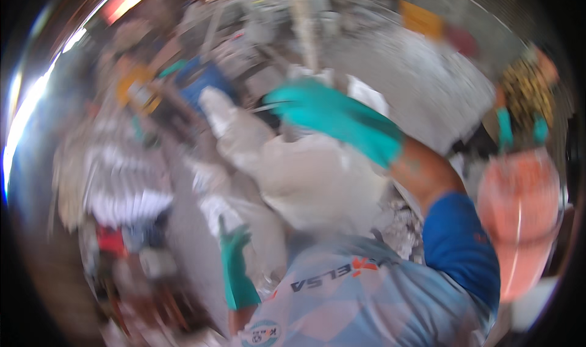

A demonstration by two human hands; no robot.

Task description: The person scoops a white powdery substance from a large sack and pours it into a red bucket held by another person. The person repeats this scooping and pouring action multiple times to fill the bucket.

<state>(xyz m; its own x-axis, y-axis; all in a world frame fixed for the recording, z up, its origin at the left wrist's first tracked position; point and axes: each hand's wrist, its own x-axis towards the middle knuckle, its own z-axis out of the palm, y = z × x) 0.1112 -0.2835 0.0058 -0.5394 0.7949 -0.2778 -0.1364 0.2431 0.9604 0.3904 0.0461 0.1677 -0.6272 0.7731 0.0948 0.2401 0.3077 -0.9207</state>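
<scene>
My right hand (334, 120), in a teal rubber glove, is raised over a large full white sack (316, 173). A thin pale strand (265, 107) juts from its fingertips; motion blur hides what it is. My left hand (238, 251), gloved the same way, is low beside a second pale sack (258, 228). Its fingers are spread, and nothing shows in them. The first sack lies in front of my body, with a narrower bunched end (217, 106) pointing away to the left.
A co-worker in yellow (139, 90) is near a blue drum (201, 84); another person (526, 95) stands behind an orange drum (517, 223). Stacked white sacks (128, 187) lie left. A post (302, 26) rises ahead, beside a broad pale, powdery surface (412, 81).
</scene>
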